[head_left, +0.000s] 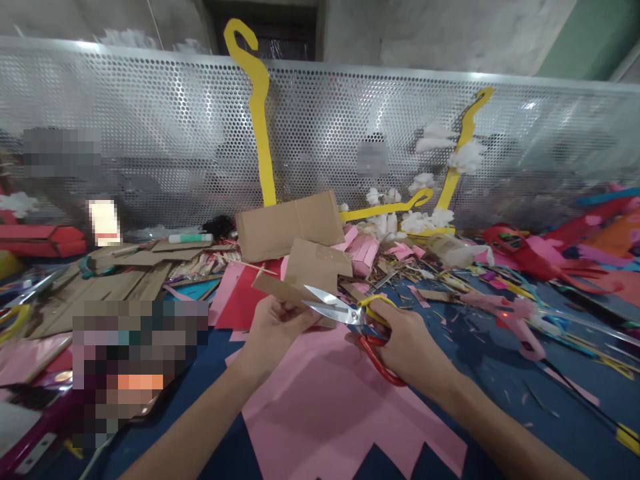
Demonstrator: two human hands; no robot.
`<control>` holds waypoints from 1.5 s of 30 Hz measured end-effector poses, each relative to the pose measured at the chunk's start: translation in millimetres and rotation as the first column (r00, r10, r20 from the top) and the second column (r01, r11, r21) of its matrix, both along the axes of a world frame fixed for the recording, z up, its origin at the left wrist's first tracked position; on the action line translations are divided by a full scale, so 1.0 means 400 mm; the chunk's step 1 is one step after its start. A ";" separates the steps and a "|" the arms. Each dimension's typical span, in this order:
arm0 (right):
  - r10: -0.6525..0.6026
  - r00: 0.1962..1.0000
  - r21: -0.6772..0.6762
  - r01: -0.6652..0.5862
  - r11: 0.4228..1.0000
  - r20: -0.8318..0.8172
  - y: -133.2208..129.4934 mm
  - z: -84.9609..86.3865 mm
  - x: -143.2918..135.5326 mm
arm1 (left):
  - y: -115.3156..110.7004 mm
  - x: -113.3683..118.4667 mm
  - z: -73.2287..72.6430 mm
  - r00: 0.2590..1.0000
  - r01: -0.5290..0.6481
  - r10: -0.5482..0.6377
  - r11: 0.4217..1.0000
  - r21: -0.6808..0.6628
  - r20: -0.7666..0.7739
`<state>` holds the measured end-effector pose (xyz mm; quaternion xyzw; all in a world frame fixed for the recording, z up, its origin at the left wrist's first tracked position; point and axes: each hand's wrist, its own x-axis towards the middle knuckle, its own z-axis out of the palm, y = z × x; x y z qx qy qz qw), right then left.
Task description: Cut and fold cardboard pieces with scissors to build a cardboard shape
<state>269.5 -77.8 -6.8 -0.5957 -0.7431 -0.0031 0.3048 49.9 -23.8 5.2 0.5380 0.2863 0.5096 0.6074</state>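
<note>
Toward the bench's (200,407) near edge, the left fingers (270,312) pinch cardboard (311,267), while the right fingers (395,321) curl around open scissors (356,316). If the cardboard slips, blades aimed leftward could nick the left fingers.

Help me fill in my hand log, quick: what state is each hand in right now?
Left hand: closed, gripping a piece of brown cardboard.
Right hand: closed around the handles of scissors, blades open.
</note>
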 end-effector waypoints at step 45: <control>0.025 0.996 -0.024 -0.028 0.999 -0.088 -0.009 0.012 -0.008 | -0.004 -0.001 0.009 0.998 -0.017 0.014 0.999 0.050 0.069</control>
